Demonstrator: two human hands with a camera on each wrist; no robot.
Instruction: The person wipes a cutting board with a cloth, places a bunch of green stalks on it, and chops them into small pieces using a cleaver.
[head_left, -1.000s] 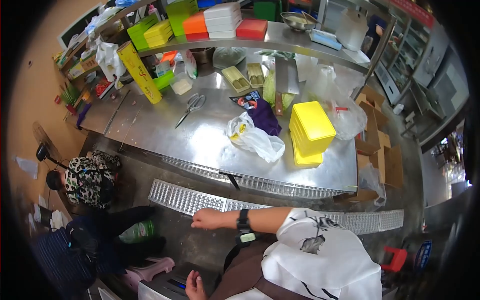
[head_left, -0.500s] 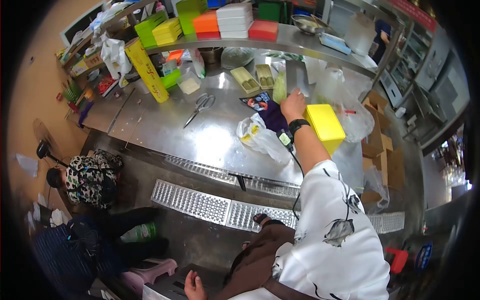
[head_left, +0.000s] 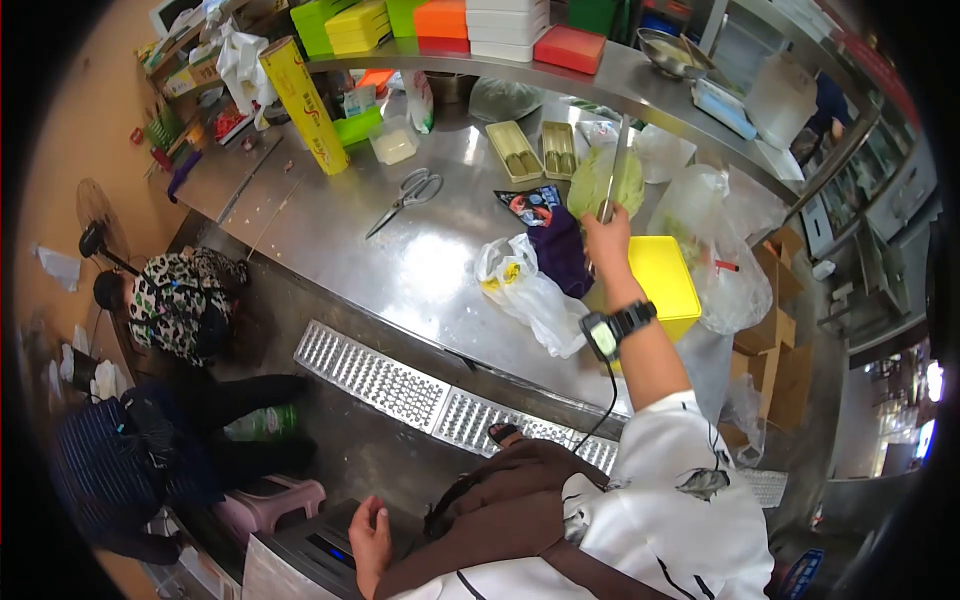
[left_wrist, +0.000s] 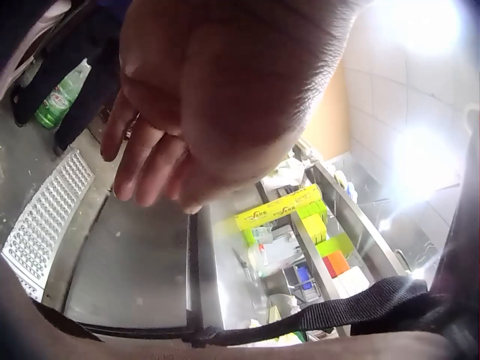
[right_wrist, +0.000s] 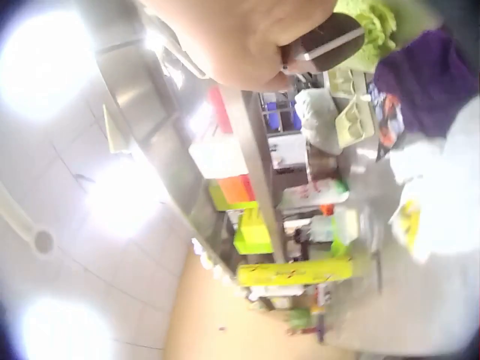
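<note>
My right hand (head_left: 607,241) grips the handle of a cleaver, its blade (head_left: 621,150) raised edge-on over a green cabbage (head_left: 592,186) on the steel table. In the right wrist view the dark handle (right_wrist: 330,43) pokes out of the curled hand (right_wrist: 247,34). Just left of this hand lie a purple cloth (head_left: 560,255) and a white plastic bag (head_left: 530,295); a yellow container (head_left: 664,280) stands to its right. My left hand (head_left: 371,540) hangs low near my body, holding nothing, its fingers (left_wrist: 154,169) loosely bent in the left wrist view.
Scissors (head_left: 405,200), two pale trays (head_left: 515,152) and a yellow roll box (head_left: 304,106) are on the table (head_left: 400,275). Clear bags (head_left: 720,250) lie at the right. Colored boxes line the shelf (head_left: 400,50). Two people (head_left: 165,310) are at the lower left.
My right hand has gone from above the floor to the cleaver, which was lying flat, and has lifted and turned it. The head view has shifted slightly; my left hand remains low.
</note>
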